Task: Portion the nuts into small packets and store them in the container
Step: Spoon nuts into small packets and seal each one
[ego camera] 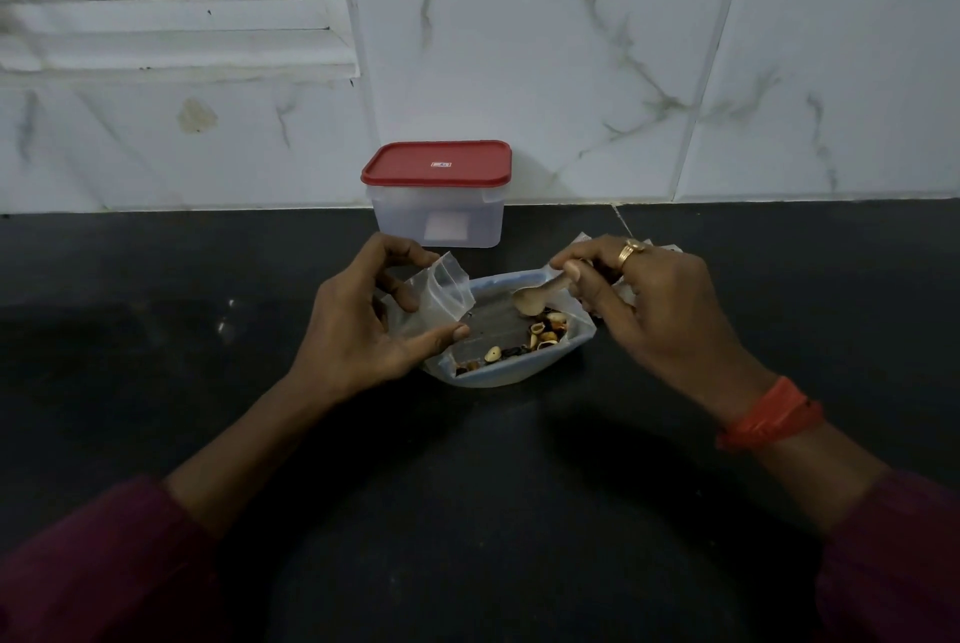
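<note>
Step in hand, as a judgement: scooping. Filling of the packet not yet begun.

- Left hand (363, 315): gripping a small clear packet (441, 299) between thumb and curled fingers, just over the left rim of the dish, mouth turned toward the spoon.
- Right hand (649, 299): pinching the handle of a small pale spoon (535, 299), with the scoop end lowered close over the nuts (540, 335).
- Nuts: lying in a thin scatter at the right end and along the near side of a shallow translucent dish (498, 377) on the dark countertop (467, 486).
- Container (439, 221): standing behind the dish against the tiled wall, red lid (436, 164) on, apart from both hands.

Next move, as a judgement: slide the spoon under the nuts, lift level, carry across to the packet mouth. Hold the mouth open with the left fingers and tip slowly, since thin film folds shut easily. Expect a small scoop with so few nuts in the dish.

Hard to make out:
- Packet contents — cannot tell; film too clear, light too dim.
- Container contents hidden behind frosted walls and a pale label.
- Spoon handle covered by the right fingers; contact between spoon and nuts uncertain.
- Pale crinkled material behind the right hand, possibly spare packets, mostly hidden.
</note>
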`<state>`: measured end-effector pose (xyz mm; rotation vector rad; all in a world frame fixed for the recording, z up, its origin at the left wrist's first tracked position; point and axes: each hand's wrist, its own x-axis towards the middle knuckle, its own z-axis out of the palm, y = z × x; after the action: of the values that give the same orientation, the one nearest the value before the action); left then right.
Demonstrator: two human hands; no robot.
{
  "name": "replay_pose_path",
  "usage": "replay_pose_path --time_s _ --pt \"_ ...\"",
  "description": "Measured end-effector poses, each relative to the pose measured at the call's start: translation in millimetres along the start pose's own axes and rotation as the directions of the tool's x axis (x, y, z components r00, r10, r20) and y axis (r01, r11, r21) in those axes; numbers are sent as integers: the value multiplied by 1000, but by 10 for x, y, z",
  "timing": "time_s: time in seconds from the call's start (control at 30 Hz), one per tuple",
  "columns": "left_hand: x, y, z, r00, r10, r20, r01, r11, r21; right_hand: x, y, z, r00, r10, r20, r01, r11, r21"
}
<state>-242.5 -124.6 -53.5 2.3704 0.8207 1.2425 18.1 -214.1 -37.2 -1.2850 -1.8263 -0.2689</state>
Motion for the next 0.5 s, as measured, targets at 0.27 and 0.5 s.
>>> replay_pose_path --time_s 0.27,0.5 --pt "-56 20 67 1000 -17 -8 16 995 -94 -85 -69 178 982 97 160 -130 968 215" --pt "-42 7 53 999 -20 -27 17 997 -78 -60 -35 80 986 -121 -118 100 981 -167"
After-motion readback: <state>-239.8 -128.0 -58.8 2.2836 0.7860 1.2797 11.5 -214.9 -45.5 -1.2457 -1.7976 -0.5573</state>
